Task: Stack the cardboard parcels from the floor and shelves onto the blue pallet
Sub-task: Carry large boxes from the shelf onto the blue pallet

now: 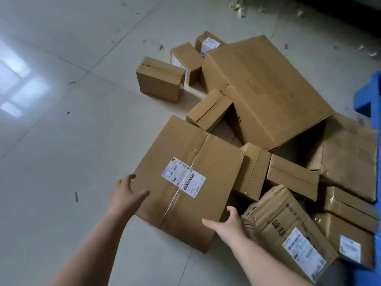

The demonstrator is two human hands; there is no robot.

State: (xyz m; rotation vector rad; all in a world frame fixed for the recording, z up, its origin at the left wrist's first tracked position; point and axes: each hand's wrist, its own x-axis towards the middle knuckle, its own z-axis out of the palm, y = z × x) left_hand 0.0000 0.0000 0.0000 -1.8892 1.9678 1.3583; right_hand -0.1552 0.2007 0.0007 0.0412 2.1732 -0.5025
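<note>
Two hands reach toward one flat parcel (185,180) that lies on the tiled floor (61,141) near the middle of the view, with a white shipping label (183,176) on its top. The left hand (128,193) is at the 9 o'clock edge of this parcel, fingers spread and only lightly bent, the thumb over the top face; it appears to touch the edge but does not yet grip. The right hand (226,225) is at the 5 o'clock corner, also spread wide and holding nothing. This placement on two opposite sides probably serves to lift the wide parcel level, because one hand could not balance it. The blue pallet (367,96) shows only as a strip at 3 o'clock, and none of the parcels can be seen stacked on it, so the task seems to be near its beginning. At 1 o'clock lies a big carton (266,87), tilted over smaller boxes, and at 12 o'clock three small boxes (160,79) stand near each other. At 4 o'clock a crushed parcel (288,230) lies just beside the right hand, and a narrow box (252,170) touches the flat parcel at its 3 o'clock side. These neighbours could catch the parcel when it is lifted, and they also lie between it and the pallet.
</note>
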